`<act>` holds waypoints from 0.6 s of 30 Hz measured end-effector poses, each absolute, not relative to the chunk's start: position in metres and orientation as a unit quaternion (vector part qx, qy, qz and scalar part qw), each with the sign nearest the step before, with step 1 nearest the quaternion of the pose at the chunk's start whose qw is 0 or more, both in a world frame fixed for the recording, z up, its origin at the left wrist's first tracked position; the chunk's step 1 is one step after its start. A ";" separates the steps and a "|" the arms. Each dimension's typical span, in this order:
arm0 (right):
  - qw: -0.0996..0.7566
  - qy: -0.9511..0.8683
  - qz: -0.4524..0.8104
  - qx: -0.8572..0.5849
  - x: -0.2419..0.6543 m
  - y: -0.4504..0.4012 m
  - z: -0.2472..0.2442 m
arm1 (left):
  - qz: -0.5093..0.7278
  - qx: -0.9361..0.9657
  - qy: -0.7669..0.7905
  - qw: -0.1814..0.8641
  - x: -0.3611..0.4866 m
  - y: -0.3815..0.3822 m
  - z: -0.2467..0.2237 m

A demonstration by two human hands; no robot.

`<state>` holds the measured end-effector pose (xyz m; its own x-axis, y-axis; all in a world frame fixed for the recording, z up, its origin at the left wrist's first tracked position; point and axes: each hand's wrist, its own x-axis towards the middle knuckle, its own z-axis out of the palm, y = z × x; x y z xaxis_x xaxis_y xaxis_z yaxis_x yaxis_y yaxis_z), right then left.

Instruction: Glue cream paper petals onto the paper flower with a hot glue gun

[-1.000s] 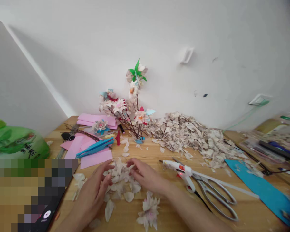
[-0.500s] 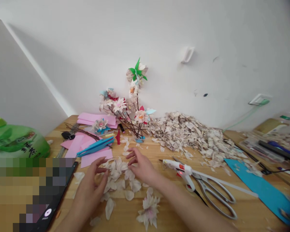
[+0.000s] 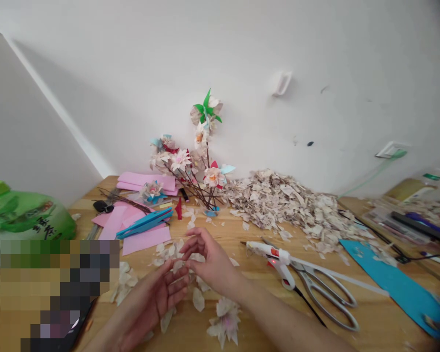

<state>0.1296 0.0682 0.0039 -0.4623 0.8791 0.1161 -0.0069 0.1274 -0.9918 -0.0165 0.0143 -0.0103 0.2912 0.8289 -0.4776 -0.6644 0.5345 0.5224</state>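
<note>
My left hand (image 3: 157,298) is above the wooden table with its palm turned up and fingers stretched apart. Close against its fingertips is my right hand (image 3: 212,261), its thumb and fingers bent into a pinch. A pale dried petal (image 3: 178,265) shows between the two hands, apparently in the right fingertips, though they partly hide it. Loose petals (image 3: 165,252) lie beneath and behind the hands, and another small group (image 3: 123,281) is left of them. A petal flower (image 3: 224,322) with a pinkish centre rests in front of my right forearm.
To the right lie a glue gun (image 3: 275,256) with a red light and large scissors (image 3: 326,298). Behind are standing flowers on twigs (image 3: 205,178) and a heap of petals (image 3: 278,200). Pink sheets (image 3: 146,239), a green pouch (image 3: 29,215) and a phone (image 3: 75,332) occupy the left.
My hands have come together over the petals. The left hand moved right and turned palm up; the right shifted slightly left and its fingers closed. More petals now lie left of my left hand.
</note>
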 end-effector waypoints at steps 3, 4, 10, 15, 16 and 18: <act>0.375 -0.710 0.503 -0.320 0.128 0.063 0.005 | 0.493 0.100 0.391 0.771 -0.021 0.015 -0.009; 0.369 -0.734 0.477 -0.313 0.128 0.062 0.006 | 0.500 0.102 0.404 0.760 -0.022 0.016 -0.009; 0.331 -0.752 0.417 -0.387 0.135 0.067 0.015 | 0.590 0.186 0.497 0.608 -0.033 0.023 -0.008; 0.227 -0.752 0.484 -0.387 0.144 0.074 0.015 | 0.671 0.287 0.541 0.418 -0.047 0.028 -0.007; 0.194 -0.753 0.511 -0.366 0.145 0.074 0.015 | 0.680 0.292 0.541 0.400 -0.049 0.029 -0.007; 0.110 -0.735 0.588 -0.319 0.147 0.072 0.014 | 0.695 0.291 0.538 0.378 -0.052 0.029 -0.008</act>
